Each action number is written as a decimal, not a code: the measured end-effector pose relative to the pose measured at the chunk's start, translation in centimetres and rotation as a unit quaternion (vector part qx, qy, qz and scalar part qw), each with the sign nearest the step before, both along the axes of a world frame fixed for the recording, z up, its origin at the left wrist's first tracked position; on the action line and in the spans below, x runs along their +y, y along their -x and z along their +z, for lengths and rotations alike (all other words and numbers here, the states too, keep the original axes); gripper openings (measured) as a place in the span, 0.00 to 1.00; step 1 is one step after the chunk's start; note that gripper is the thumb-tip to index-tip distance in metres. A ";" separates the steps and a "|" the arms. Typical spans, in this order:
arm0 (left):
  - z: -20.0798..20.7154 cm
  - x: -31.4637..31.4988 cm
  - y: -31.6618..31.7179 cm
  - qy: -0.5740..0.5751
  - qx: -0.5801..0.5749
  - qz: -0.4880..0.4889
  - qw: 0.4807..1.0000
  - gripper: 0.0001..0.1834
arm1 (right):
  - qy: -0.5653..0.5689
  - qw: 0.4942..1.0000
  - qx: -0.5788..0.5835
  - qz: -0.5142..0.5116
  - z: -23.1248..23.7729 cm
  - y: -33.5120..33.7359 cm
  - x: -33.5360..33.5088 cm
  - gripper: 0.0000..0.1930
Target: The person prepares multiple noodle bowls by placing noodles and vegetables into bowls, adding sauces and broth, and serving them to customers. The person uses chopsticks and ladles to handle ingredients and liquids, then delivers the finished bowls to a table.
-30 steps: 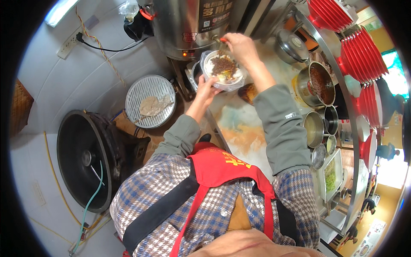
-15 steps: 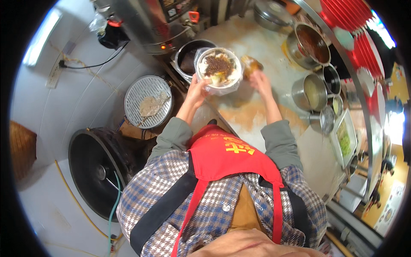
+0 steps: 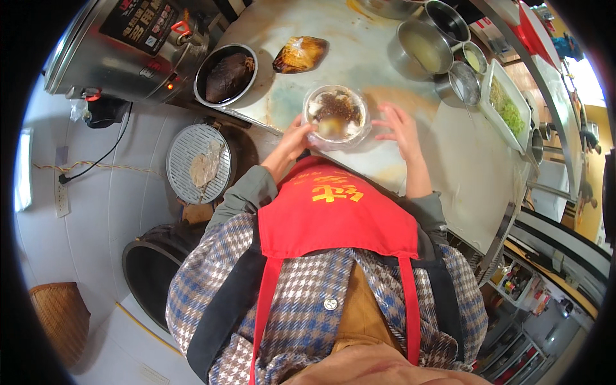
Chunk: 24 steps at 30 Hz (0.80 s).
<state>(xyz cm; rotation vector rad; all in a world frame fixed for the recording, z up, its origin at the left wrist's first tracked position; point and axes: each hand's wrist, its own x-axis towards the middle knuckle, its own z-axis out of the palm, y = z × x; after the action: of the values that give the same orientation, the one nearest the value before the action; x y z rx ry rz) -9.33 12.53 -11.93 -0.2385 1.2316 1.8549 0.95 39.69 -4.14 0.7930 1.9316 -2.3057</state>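
Note:
A round bowl (image 3: 335, 109) with clear plastic about it is near the counter's front edge, holding white pieces of food under dark brown sauce or crumbs. My left hand (image 3: 295, 141) grips its left side, fingers at the rim. On the right, my right hand (image 3: 402, 131) is open with fingers spread, close to the plastic and holding nothing. Beyond the bowl lies a glossy amber-brown object (image 3: 300, 54) with dark edges, whose kind I cannot make out. A metal pot (image 3: 254, 77) with a large dark lump in it stands to the left.
A steel boiler (image 3: 122, 58) rises at the far left. Below it sits a round slatted rack (image 3: 183, 173) with a crumpled cloth or bag. Saucepans (image 3: 417, 48) and a white tray (image 3: 523, 138) of shredded greens line the right. A large black tub (image 3: 138, 269) stands lower left.
My view has shifted. The bowl has come nearer to my body, with my left hand still on it. My right hand has left the brown object's side and opened beside the bowl.

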 end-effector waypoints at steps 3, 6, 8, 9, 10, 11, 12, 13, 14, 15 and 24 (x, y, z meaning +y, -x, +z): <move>-0.4 0.3 -0.1 0.016 0.002 -0.021 1.000 0.24 | -0.019 0.997 -0.047 -0.064 -1.8 0.8 0.9 0.23; -0.7 0.0 0.4 0.027 0.005 -0.045 0.999 0.23 | 0.005 0.996 -0.087 -0.030 -4.6 2.8 1.2 0.23; -0.5 -0.3 0.7 0.068 0.010 -0.062 0.996 0.25 | 0.021 0.990 -0.135 0.012 -6.1 4.9 0.8 0.23; -0.2 -0.5 0.6 0.058 0.031 -0.062 0.996 0.28 | -0.006 0.989 -0.149 0.014 -6.6 5.8 0.6 0.22; 0.2 -0.6 0.5 0.080 0.048 -0.075 0.993 0.28 | -0.035 0.987 -0.155 0.021 -6.9 6.7 0.3 0.21; 0.8 -0.8 0.2 0.101 0.068 -0.081 0.989 0.28 | -0.061 0.987 -0.145 0.038 -6.8 7.3 0.1 0.20; 1.6 -1.0 -0.1 0.123 0.088 -0.087 0.985 0.28 | -0.086 0.989 -0.113 0.028 -6.6 7.8 0.0 0.19; 2.4 -1.2 -0.6 0.140 0.111 -0.073 0.981 0.28 | -0.107 0.992 -0.064 0.025 -6.1 7.9 0.0 0.19; 3.5 -1.5 -0.8 0.176 0.148 -0.045 0.972 0.28 | -0.130 0.991 -0.037 0.015 -5.4 8.0 0.0 0.18; 4.8 -1.8 -1.0 0.204 0.175 -0.022 0.963 0.28 | -0.091 0.996 0.017 0.004 -4.5 7.7 -0.1 0.17; 16.5 1.5 -0.9 0.132 0.438 -0.046 0.888 0.26 | -0.070 0.956 0.204 0.199 5.8 5.2 -7.7 0.17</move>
<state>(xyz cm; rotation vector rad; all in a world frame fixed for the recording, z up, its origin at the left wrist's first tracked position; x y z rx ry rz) -8.39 14.05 4.57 0.5805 2.0578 1.7369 -4.29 32.04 1.61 -0.0944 2.1731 -2.2167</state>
